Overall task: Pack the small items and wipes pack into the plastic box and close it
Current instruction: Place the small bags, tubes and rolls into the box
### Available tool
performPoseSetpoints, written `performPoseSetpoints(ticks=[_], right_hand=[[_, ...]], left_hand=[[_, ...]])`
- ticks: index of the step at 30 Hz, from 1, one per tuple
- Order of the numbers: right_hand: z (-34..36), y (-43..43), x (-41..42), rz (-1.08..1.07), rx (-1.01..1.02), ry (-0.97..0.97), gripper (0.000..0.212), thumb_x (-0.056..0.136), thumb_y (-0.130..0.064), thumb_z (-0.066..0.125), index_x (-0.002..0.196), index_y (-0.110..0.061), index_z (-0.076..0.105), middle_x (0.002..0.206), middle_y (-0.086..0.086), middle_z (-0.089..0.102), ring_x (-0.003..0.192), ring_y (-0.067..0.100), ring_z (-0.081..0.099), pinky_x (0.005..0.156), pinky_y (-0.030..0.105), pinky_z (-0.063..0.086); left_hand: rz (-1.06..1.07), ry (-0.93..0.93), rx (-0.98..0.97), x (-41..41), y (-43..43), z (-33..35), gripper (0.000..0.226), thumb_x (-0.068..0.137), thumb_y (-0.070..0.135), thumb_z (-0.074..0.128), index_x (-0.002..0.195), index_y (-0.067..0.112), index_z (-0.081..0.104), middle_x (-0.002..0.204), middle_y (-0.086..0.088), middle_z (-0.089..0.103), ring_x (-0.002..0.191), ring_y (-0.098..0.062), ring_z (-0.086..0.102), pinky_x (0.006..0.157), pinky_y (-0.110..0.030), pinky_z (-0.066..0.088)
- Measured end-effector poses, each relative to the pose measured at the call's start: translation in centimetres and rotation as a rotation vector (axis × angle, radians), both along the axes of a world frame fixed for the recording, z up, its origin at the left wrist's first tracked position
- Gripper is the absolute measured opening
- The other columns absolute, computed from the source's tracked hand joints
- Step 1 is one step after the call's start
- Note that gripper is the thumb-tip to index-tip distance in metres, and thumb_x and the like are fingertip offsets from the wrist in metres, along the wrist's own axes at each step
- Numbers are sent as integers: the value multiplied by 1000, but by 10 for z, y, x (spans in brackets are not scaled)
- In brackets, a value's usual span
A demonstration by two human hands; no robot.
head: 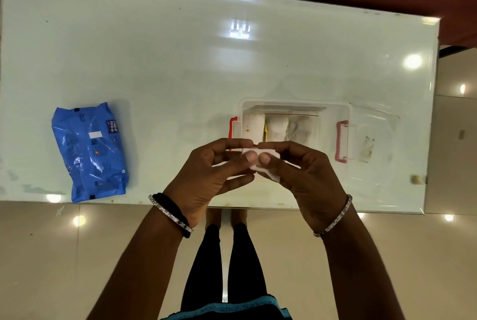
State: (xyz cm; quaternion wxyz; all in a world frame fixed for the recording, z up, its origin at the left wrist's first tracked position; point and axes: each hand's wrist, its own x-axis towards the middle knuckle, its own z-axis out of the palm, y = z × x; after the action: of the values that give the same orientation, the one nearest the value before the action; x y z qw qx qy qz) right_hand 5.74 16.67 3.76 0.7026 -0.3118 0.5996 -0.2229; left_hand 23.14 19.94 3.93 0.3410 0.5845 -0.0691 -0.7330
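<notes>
A clear plastic box (333, 113) with red side latches stands open near the table's front edge, right of centre. White rolled items (277, 126) lie inside it. My left hand (206, 177) and my right hand (304, 172) meet just in front of the box, both pinching a small white item (251, 167) between thumbs and forefingers. The blue wipes pack (89, 152) lies on the table far to the left, apart from both hands.
The box's clear lid (374, 139) lies flat on the white glossy table (180, 61), right of the box, near the table's right edge. A small tan object (416, 179) sits at the front right corner. My legs stand below the table's front edge.
</notes>
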Motion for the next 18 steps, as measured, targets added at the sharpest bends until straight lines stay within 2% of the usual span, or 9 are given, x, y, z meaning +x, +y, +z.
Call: performPoseSetpoints(ticks=[2,4,6,8,11,14,16,18], right_hand=[[1,-1,-3,21,-8,0,35,71,-16,76,104,-4,73,103,17,75,95,40,70,90,51,54],[2,-1,-6,40,-14,-18,32,75,-5,74,107,-1,71,105,16,75,87,28,71,79,38,58],[3,-1,-9,51,-11,-38,29,78,4,71,107,2,69,107,18,74,85,21,72,72,27,56],[3,0,-13,35,-1,-60,28,79,5,70,106,3,68,107,18,74,87,23,72,74,28,56],[4,0,-16,-19,63,-96,34,77,-6,72,110,0,67,105,19,74,91,32,73,81,41,60],[4,-1,-19,-5,102,-36,28,83,-10,71,110,-3,69,97,19,74,83,29,74,71,38,61],[1,-1,-22,16,90,-12,24,83,-11,71,105,-1,71,89,16,73,79,30,72,69,34,61],[-1,1,-27,17,74,-21,26,79,-10,73,102,2,71,88,16,73,79,29,72,73,33,61]], left_hand=[[8,23,48,-4,-2,0,38,78,23,70,112,7,69,105,-15,74,90,-27,74,80,-33,61],[-17,13,65,-7,-2,0,38,78,25,69,111,6,70,105,-15,75,85,-24,74,80,-35,61],[-33,-17,59,-9,-1,-1,33,81,19,69,111,5,70,105,-18,74,82,-22,74,79,-36,61],[-30,-47,38,-11,0,-2,33,80,12,71,112,6,69,107,-22,72,83,-24,74,78,-36,61],[-45,-79,1,-14,0,-2,35,76,5,74,111,7,70,108,-19,71,88,-26,74,80,-39,61],[-70,-83,-35,-17,-1,-1,34,76,-1,74,108,10,73,108,-13,72,96,-27,73,81,-38,60],[-99,-106,-64,-19,-1,-2,35,74,-2,75,106,12,74,106,-8,74,96,-22,73,81,-32,60],[-145,-135,-85,-21,-2,-2,39,72,-1,77,107,15,74,106,-2,75,92,-14,73,75,-21,57]])
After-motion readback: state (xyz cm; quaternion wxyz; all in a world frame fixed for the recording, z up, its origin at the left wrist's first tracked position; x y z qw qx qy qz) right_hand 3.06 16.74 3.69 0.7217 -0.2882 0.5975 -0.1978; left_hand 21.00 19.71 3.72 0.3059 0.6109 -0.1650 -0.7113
